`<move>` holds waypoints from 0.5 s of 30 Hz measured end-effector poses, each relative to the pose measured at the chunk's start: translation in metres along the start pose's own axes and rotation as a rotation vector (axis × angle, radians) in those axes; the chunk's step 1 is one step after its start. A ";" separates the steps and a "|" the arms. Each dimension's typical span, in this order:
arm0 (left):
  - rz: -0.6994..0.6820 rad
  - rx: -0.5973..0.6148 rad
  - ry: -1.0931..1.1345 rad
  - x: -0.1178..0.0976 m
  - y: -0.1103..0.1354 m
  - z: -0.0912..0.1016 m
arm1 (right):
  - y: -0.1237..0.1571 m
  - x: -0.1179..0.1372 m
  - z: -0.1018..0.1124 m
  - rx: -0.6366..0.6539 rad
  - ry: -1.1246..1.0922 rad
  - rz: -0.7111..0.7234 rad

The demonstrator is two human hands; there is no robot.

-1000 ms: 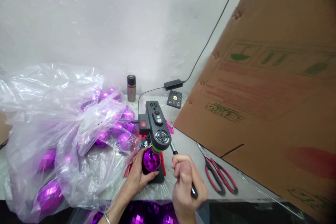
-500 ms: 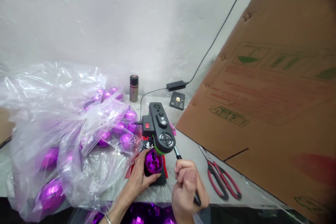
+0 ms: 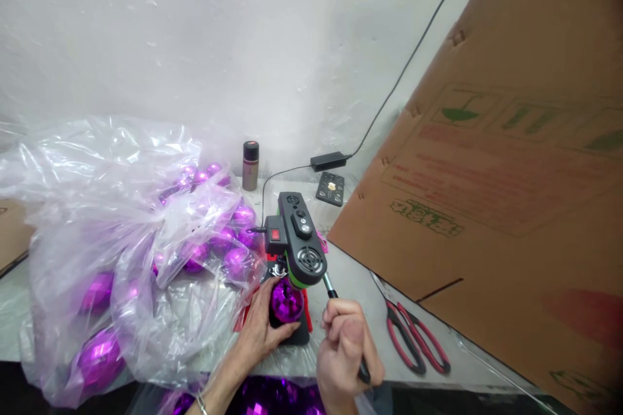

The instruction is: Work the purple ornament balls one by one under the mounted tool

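Observation:
A small black and green bench press machine [image 3: 296, 240] with a red switch stands on the table. Under its head sits a faceted purple ball [image 3: 286, 300] on the black base. My left hand [image 3: 257, 331] cups the ball from the left and holds it in place. My right hand [image 3: 343, 353] is wrapped round the machine's black lever handle [image 3: 363, 373], whose metal rod runs up to the machine head.
A big clear plastic bag [image 3: 121, 240] of several purple balls lies at the left. Red-handled scissors [image 3: 416, 337] lie right of my hand. A large cardboard sheet [image 3: 501, 194] leans at the right. A small brown bottle [image 3: 250, 165], a power adapter [image 3: 329, 161] and a dark small card [image 3: 329, 189] sit at the back.
My hands keep the same grips on the ball and the lever. The view has shifted slightly, so the whole scene sits a little to the right and lower than before.

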State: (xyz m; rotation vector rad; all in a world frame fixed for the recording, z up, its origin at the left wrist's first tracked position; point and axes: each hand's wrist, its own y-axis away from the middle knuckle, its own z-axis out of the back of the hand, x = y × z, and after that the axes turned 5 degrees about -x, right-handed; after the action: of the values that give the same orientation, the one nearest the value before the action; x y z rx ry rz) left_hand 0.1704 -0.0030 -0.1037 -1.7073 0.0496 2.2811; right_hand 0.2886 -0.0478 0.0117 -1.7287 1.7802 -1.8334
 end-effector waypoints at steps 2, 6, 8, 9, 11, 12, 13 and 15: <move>-0.005 -0.002 -0.006 0.001 0.000 -0.001 | 0.001 0.000 0.000 0.004 -0.004 -0.007; -0.009 -0.018 -0.014 0.003 -0.001 -0.002 | 0.001 -0.001 -0.002 -0.003 -0.021 -0.010; -0.009 -0.015 -0.017 0.004 -0.001 -0.002 | 0.001 -0.001 -0.003 -0.011 -0.026 -0.010; -0.008 -0.011 -0.018 0.004 -0.001 -0.002 | 0.001 -0.001 -0.004 -0.016 -0.028 -0.009; -0.005 -0.005 -0.018 0.004 -0.001 -0.002 | 0.002 -0.001 -0.005 -0.028 -0.028 -0.002; -0.003 -0.004 -0.018 0.003 -0.001 -0.001 | 0.003 -0.002 -0.005 -0.034 -0.028 0.003; -0.002 -0.006 -0.018 0.003 -0.001 -0.001 | 0.004 -0.002 -0.005 -0.039 -0.027 0.009; 0.001 -0.009 -0.021 0.001 0.000 -0.001 | 0.006 -0.004 -0.006 -0.047 -0.024 0.022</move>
State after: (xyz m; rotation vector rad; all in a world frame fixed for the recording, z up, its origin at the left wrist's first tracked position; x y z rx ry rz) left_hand 0.1708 -0.0026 -0.1044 -1.6884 0.0360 2.3032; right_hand 0.2820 -0.0435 0.0065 -1.7320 1.8401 -1.7681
